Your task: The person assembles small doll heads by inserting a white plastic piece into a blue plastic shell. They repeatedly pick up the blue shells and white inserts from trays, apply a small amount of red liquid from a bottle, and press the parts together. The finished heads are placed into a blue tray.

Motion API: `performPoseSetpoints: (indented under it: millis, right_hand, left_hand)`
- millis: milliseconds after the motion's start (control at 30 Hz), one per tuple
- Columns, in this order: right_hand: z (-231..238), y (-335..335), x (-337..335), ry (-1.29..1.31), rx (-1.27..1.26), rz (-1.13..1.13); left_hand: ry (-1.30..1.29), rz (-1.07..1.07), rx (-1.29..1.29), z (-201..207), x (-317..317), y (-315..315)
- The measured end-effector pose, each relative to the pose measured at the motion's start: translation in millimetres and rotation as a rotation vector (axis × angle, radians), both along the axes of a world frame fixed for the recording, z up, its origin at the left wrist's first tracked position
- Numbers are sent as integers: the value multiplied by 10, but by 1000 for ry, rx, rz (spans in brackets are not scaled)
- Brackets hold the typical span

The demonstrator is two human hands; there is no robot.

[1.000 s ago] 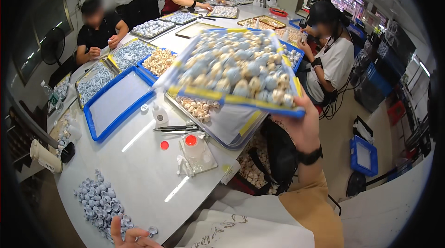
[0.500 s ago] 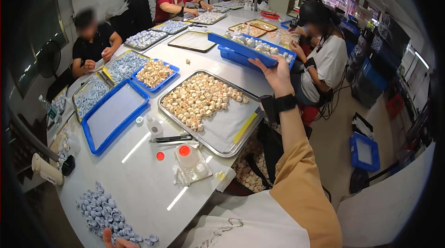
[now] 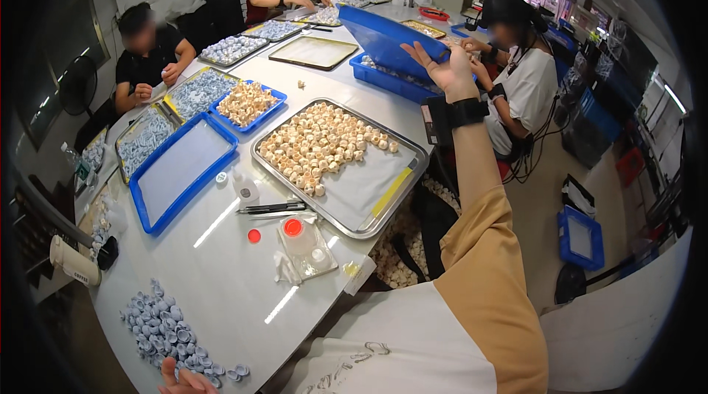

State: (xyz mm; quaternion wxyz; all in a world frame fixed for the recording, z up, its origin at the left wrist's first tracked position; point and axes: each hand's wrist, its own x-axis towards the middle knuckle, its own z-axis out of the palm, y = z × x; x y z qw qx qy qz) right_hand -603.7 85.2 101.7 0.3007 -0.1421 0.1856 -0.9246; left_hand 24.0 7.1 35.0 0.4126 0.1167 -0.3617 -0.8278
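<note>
My right hand (image 3: 451, 70) reaches out to the far right with its palm turned toward me. It holds a blue tray (image 3: 387, 39) near its right end, some fingers spread in front of the tray. The tray is tipped, its underside toward me, above a second blue tray (image 3: 391, 83) with whitish pieces in it. What the tipped tray contains is hidden. My left hand (image 3: 184, 379), partly cut off by the lower edge, shows its fingers apart and nothing in them. Beside it lies a pile of small blue-grey cup-shaped pieces (image 3: 158, 324).
A metal tray (image 3: 361, 230) carries many cream-coloured hollow pieces (image 3: 317, 147). Left of it are a blue tray of cream pieces (image 3: 247, 105) and a paper-lined blue tray (image 3: 181, 173). Pens (image 3: 271, 208) and a red-topped jar (image 3: 295, 232) lie nearer. A co-worker (image 3: 523, 84) sits by the tipped tray.
My right hand has turned palm toward me, tipping the blue tray from nearly level to steep. White pieces seen in it before are now out of sight. My left hand has shifted slightly upward.
</note>
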Motion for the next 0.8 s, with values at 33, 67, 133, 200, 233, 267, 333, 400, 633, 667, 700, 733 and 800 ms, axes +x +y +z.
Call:
performPoseSetpoints:
  millis: [33, 67, 133, 200, 233, 267, 333, 400, 633, 667, 700, 733, 800]
  right_hand:
    - [22, 11, -56, -44, -4, 13]
    - [45, 14, -101, -87, -9, 28]
    - [152, 8, -125, -177, -18, 49]
    - [280, 27, -140, -273, -23, 60]
    - [325, 26, -189, -289, -19, 58]
    - [378, 24, -254, -306, -15, 56]
    - [407, 66, -381, -199, 32, 80]
    - [403, 55, -448, -27, 129, 31]
    - [458, -69, -384, 107, 428, -179]
    - [458, -67, -385, 78, 445, -188]
    - [483, -92, -359, 53, 462, -196]
    - [507, -51, -419, 72, 463, -127]
    - [457, 26, -539, 321, 451, -80]
  left_hand:
    - [11, -9, 8, -1, -1, -4]
    - [10, -6, 11, -8, 6, -5]
    - [13, 5, 17, -28, 30, -11]
    - [17, 1, 9, -46, 47, -20]
    - [19, -1, 6, -55, 56, -24]
    - [23, -3, 4, -60, 70, -31]
    - [27, -10, 7, -70, 91, -37]
    - [46, -9, -1, -91, 94, -38]
    - [58, -1, 10, -184, 173, -13]
    - [66, 5, 8, -203, 204, -9]
    - [61, 12, 8, -216, 222, -8]
    - [63, 12, 9, -238, 227, -16]
    - [52, 28, 7, -274, 233, -20]
